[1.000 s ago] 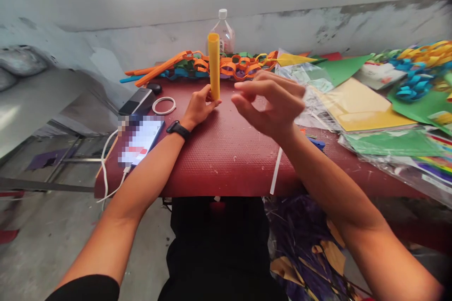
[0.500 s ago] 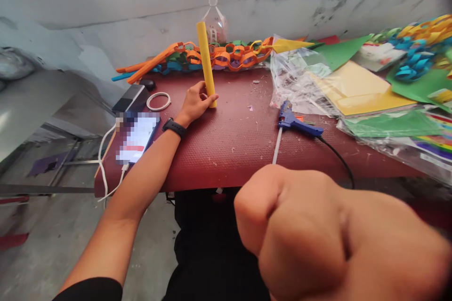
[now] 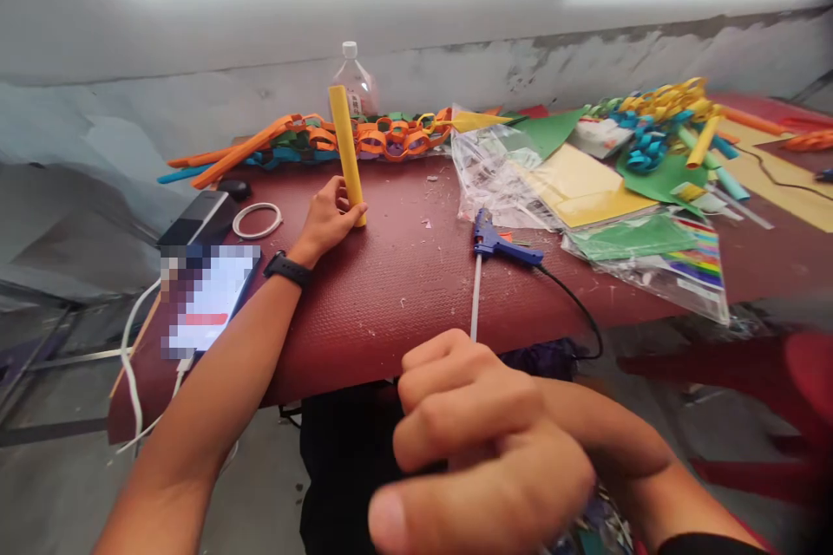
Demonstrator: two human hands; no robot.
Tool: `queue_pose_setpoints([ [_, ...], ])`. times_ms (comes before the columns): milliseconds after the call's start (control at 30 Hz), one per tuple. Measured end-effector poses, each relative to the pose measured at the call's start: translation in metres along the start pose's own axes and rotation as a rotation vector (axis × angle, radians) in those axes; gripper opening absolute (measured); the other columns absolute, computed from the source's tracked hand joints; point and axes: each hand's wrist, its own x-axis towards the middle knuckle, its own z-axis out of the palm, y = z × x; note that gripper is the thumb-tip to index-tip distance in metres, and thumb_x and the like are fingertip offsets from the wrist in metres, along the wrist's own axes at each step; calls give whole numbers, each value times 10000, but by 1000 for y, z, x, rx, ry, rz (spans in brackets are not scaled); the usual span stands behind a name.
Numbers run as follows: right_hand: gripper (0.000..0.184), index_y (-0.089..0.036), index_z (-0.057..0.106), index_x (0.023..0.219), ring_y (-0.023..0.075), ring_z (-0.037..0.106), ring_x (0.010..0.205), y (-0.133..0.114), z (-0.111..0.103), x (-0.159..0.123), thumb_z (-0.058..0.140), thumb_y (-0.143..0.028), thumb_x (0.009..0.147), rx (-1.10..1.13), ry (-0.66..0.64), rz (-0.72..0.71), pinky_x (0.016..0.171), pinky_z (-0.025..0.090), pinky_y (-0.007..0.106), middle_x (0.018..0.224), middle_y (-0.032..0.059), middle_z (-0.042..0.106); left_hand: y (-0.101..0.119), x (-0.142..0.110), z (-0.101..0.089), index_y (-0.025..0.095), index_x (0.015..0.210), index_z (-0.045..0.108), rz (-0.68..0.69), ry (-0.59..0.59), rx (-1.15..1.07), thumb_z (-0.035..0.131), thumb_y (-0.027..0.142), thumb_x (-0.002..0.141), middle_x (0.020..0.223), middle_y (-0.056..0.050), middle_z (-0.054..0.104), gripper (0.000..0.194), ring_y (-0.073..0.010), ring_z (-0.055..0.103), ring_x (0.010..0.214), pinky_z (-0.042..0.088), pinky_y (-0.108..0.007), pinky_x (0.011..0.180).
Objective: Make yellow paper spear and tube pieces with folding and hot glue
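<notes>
My left hand (image 3: 330, 221) is closed around the lower end of a yellow paper tube (image 3: 347, 158), which stands nearly upright, tilted slightly left, over the dark red tabletop. Close to the camera, in front of the table edge, is my right hand (image 3: 482, 442). Its fingers are curled, with the thumb a little apart, and nothing shows in them. Beyond that hand a blue glue gun (image 3: 504, 244) lies on the table, a clear glue stick (image 3: 476, 295) jutting from it toward me.
Orange, blue and green paper chains (image 3: 364, 137) lie along the back by a clear bottle (image 3: 350, 69). At left are a phone (image 3: 212, 299) and a white tape ring (image 3: 257, 221). Plastic bags (image 3: 501, 169) and coloured paper (image 3: 599, 186) cover the right. A red stool (image 3: 716, 373) stands at lower right.
The view has shifted, bringing more of the table's right side into sight. My right hand has drawn back from the camera and turned, its thumb now showing. My left hand still grips the paper tube.
</notes>
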Motion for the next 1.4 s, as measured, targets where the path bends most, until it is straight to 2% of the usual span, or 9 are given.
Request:
queue_pose_setpoints([
  [67,293,-358,889,1195,133,673,532,30,-4,-10,879,-295,910,30,92,-112,492,599,324,786,-49,805,1,0,-1,194,1092,693,8,36,45,809,274,838,1046,-64,796,291,-141,695,705,580,-291,641],
  [167,558,-371,744,1496,171,748,651,69,-43,-38,795,-148,986,-157,197,107,578,644,336,882,-19,836,1,0,-2,182,1114,743,12,37,79,802,306,850,979,-64,805,298,-148,662,676,552,-297,614],
  [300,140,-332,857,1124,233,778,726,118,-115,-84,794,-323,1000,-369,278,562,670,669,419,882,36,827,0,-1,1,174,1160,746,23,5,55,796,347,878,909,-67,807,334,-169,696,706,554,-304,633],
  [500,377,-222,849,1130,257,781,785,185,-172,-107,788,-550,954,-351,299,844,638,650,427,943,120,836,6,-2,3,211,1069,673,7,-62,0,717,238,861,946,-62,795,214,-169,700,734,554,-299,644],
  [733,960,-249,573,1657,216,782,878,201,-112,-20,960,-547,830,-119,201,510,620,668,315,1390,156,790,15,-8,-5,228,1071,707,294,-193,343,606,165,854,935,-41,760,248,-213,683,819,551,-362,765],
  [800,843,-271,614,1612,221,770,948,205,-87,5,940,-491,867,-113,213,444,633,656,298,1384,129,785,15,-9,-7,229,1081,720,326,-211,452,605,150,850,966,-56,767,270,-234,690,857,552,-378,789],
  [900,278,-229,808,1202,202,750,906,218,-55,26,813,-382,969,-116,258,397,686,648,311,1109,65,812,14,-10,-8,207,1132,738,328,-190,542,658,166,867,1036,-98,787,280,-280,717,940,573,-415,842],
  [1100,300,-231,806,1062,173,764,850,239,-36,13,883,-473,904,142,475,459,724,699,331,1060,37,781,25,-11,0,200,1198,732,357,-134,518,740,264,1021,1145,-116,791,188,-288,730,1045,581,-423,923],
  [1400,514,-262,785,1129,203,785,890,246,-30,-2,982,-605,802,245,422,534,787,715,368,1056,39,816,39,-18,9,193,1271,677,378,-49,635,727,220,1043,1243,-129,774,235,-303,718,1132,571,-431,983],
])
